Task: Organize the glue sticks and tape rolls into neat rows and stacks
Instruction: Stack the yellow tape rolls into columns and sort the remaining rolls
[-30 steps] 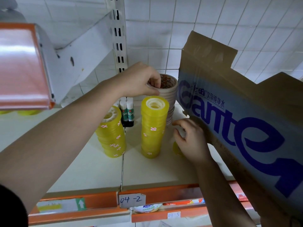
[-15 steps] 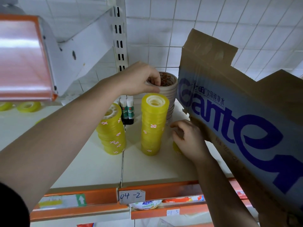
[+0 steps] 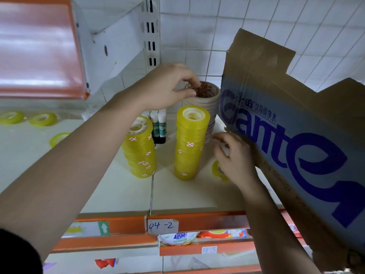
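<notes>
A brown cardboard box with blue lettering [image 3: 296, 135] fills the right of the frame, tipped against the white metal shelf [image 3: 118, 190] where I am sorting stock. At upper centre, against the tiled wall, stands a stack of cream paper tape rolls [image 3: 211, 103]. My left hand [image 3: 167, 86] reaches across to it, fingertips curled into the core of the top roll and thumb on its rim. In front of that stack rises a tall column of yellow clear-tape rolls [image 3: 189, 147], upright, with a shorter, leaning column of yellow rolls [image 3: 141, 153] to its left. White-and-green glue sticks [image 3: 159, 127] stand upright between and behind the two columns.

My right hand [image 3: 235, 161] sits just right of the tall column with its fingers curled, and I cannot tell whether it holds anything. Beneath it, at centre right, a single loose yellow tape roll [image 3: 217, 171] lies near the tall column's foot, close to this hand and well away from the other. It looks like the next piece to go up and left onto that column. More stray yellow rolls [image 3: 42, 119] lie at far left.
</notes>
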A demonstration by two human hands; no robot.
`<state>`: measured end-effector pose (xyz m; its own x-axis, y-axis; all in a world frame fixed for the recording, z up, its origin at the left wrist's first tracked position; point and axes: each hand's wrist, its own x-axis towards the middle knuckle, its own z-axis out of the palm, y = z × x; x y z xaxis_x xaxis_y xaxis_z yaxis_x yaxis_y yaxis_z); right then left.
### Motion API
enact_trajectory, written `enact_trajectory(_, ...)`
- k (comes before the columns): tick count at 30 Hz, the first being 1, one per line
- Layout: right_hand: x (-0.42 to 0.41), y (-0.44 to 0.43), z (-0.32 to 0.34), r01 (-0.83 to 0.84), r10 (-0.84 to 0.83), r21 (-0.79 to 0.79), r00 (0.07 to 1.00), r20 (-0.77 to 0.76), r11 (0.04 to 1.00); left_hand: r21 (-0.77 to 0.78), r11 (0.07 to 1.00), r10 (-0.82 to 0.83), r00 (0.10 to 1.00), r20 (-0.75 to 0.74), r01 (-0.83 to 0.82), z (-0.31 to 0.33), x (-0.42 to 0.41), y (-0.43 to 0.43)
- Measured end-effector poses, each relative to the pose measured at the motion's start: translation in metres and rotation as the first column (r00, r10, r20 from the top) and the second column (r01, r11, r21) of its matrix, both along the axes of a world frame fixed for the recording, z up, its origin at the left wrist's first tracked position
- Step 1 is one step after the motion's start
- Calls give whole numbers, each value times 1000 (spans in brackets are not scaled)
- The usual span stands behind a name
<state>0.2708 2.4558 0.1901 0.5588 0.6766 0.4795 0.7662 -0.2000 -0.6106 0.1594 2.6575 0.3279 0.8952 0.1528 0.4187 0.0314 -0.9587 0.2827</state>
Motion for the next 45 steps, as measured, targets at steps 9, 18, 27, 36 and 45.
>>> enact_trajectory(9,-21,-9,62,48,-68,327,996,50,944,-104,978,202,932,301,-178,-10,-76,-33)
enact_trajectory(18,-73,-22,95,-69,-74,404,942,327,912,192,904,304,889,344,-383,-36,-152,-57)
enact_trajectory(27,-163,25,98,-326,167,331,888,428,886,259,783,492,818,298,-566,-69,-240,-35)
enact_trajectory(36,-272,146,69,-422,320,231,870,376,877,187,693,657,717,232,-696,-96,-373,40)
enact_trajectory(45,-392,281,35,-441,400,123,879,259,889,85,659,737,664,125,-748,-131,-512,145)
